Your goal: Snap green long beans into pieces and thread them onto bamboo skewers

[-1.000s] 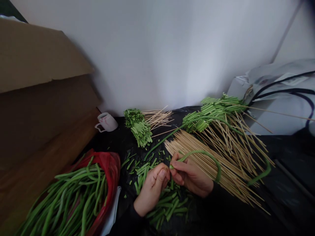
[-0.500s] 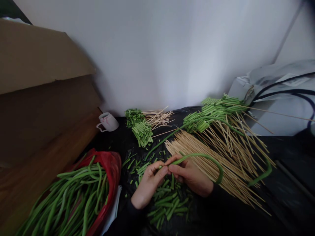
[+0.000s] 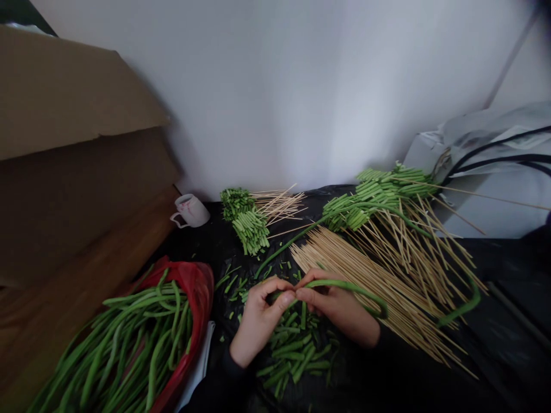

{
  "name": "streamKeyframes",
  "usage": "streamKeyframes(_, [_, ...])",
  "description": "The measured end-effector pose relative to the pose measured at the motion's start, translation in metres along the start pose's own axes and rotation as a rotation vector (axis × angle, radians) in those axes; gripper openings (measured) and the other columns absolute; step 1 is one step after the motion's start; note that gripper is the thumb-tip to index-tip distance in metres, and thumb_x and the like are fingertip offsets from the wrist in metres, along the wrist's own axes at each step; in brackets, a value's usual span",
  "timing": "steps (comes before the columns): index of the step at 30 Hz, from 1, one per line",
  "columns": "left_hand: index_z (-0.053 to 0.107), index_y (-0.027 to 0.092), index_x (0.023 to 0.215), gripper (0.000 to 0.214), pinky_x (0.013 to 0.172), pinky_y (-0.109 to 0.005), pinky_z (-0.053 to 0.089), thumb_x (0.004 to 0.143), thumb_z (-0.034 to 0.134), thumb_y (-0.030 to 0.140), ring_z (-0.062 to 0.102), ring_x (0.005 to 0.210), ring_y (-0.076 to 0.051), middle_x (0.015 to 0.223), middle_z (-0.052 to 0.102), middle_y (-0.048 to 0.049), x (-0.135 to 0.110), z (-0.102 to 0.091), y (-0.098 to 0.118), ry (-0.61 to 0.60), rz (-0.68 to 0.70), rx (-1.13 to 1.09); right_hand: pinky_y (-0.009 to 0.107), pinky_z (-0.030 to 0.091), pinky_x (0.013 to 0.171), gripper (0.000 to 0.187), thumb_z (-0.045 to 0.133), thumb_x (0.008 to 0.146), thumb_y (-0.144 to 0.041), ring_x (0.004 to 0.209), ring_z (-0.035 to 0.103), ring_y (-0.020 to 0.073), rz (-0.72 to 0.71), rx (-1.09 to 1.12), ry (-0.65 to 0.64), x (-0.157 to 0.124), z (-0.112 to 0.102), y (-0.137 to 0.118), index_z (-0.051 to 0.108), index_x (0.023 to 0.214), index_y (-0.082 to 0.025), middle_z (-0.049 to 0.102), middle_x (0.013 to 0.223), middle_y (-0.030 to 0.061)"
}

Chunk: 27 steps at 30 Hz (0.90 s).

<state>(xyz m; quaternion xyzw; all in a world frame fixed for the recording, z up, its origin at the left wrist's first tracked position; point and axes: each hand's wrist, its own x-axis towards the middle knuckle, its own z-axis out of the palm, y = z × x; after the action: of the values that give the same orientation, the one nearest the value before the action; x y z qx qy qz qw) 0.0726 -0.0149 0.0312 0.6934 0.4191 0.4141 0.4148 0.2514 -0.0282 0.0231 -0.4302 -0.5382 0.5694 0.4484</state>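
A long green bean (image 3: 350,286) runs through my right hand (image 3: 338,307), pinched between thumb and fingers, its tail curving off to the right. My left hand (image 3: 263,318) meets it fingertip to fingertip, closed on the bean's near end. Below both hands lies a heap of short cut bean pieces (image 3: 297,355) on black plastic sheeting. Beside my right hand are loose bamboo skewers (image 3: 357,269). Another long bean (image 3: 286,245) stretches across the skewers behind the hands.
At the lower left a red bag (image 3: 201,292) holds many long beans. Skewered bean bundles (image 3: 251,232) and a larger pile (image 3: 379,192) lie by the wall. A white mug (image 3: 192,211) stands near a cardboard box (image 3: 77,92). Black cables (image 3: 486,152) hang at right.
Both hands stay together on the bean, fingers shifting slightly. The bean's curved tail has dropped and flattened a little. The view has moved slightly.
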Motion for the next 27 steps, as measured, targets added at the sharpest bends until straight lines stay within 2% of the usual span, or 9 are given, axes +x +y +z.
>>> streamKeyframes(4, [0.070,0.017,0.074,0.017,0.064,-0.025,0.041,0.078,0.073,0.033,0.057,0.064,-0.014,0.067,0.066,-0.0007,0.000,0.003,-0.005,-0.070,0.049,0.078,0.023,0.037,0.050,0.019,0.073,0.078,-0.040,0.056,0.052,0.0106,0.002,0.002,0.014,0.002,0.001,0.003,0.069,0.077,-0.021,0.060,0.063,-0.0027])
streamKeyframes(6, [0.069,0.018,0.073,0.017,0.064,-0.025,0.040,0.080,0.071,0.033,0.057,0.064,-0.014,0.066,0.064,-0.0002,-0.002,0.005,-0.006,-0.089,0.062,0.145,0.023,0.038,0.051,0.020,0.073,0.078,-0.039,0.057,0.052,0.0104,0.000,-0.006,0.008,0.002,0.000,0.002,0.067,0.076,-0.020,0.060,0.065,-0.0024])
streamKeyframes(12, [0.063,0.019,0.086,0.023,0.070,-0.028,0.040,0.097,0.045,0.028,0.057,0.076,-0.016,0.079,0.062,-0.0022,-0.007,0.006,0.002,-0.166,0.071,0.456,0.021,0.036,0.049,0.021,0.066,0.085,-0.041,0.053,0.047,0.0083,0.004,0.146,0.042,0.002,-0.005,0.001,0.061,0.091,-0.021,0.054,0.062,-0.0057])
streamKeyframes(16, [0.057,0.020,0.087,0.023,0.068,-0.029,0.039,0.098,0.038,0.025,0.057,0.076,-0.017,0.084,0.062,-0.0038,-0.006,0.003,-0.001,-0.115,0.100,0.645,0.023,0.039,0.051,0.022,0.067,0.084,-0.040,0.053,0.049,0.0092,-0.078,0.168,0.123,0.004,-0.012,-0.002,0.061,0.093,-0.021,0.058,0.064,-0.0047])
streamKeyframes(19, [0.054,0.021,0.087,0.018,0.066,-0.029,0.038,0.096,0.038,0.021,0.057,0.073,-0.018,0.082,0.061,-0.0037,-0.005,0.003,-0.007,-0.109,0.133,0.788,0.025,0.041,0.051,0.022,0.067,0.084,-0.042,0.053,0.051,0.0109,-0.107,0.111,0.192,0.005,-0.013,-0.005,0.061,0.090,-0.021,0.059,0.064,-0.0031])
streamKeyframes(23, [0.048,0.022,0.077,0.015,0.064,-0.032,0.034,0.089,0.041,0.014,0.054,0.069,-0.020,0.072,0.057,-0.0037,-0.005,0.003,-0.010,0.007,0.179,0.968,0.029,0.046,0.058,0.018,0.066,0.084,-0.041,0.063,0.058,0.0151,-0.155,-0.104,0.240,-0.001,-0.006,-0.007,0.066,0.088,-0.023,0.065,0.073,0.0009])
streamKeyframes(27, [0.041,0.023,0.067,0.019,0.063,-0.033,0.031,0.079,0.044,0.009,0.050,0.067,-0.022,0.064,0.052,-0.0033,-0.004,-0.002,-0.007,0.132,0.211,1.020,0.031,0.048,0.066,0.014,0.065,0.085,-0.038,0.074,0.062,0.0176,-0.268,-0.277,0.208,-0.008,0.002,-0.007,0.068,0.088,-0.025,0.070,0.081,0.0022])
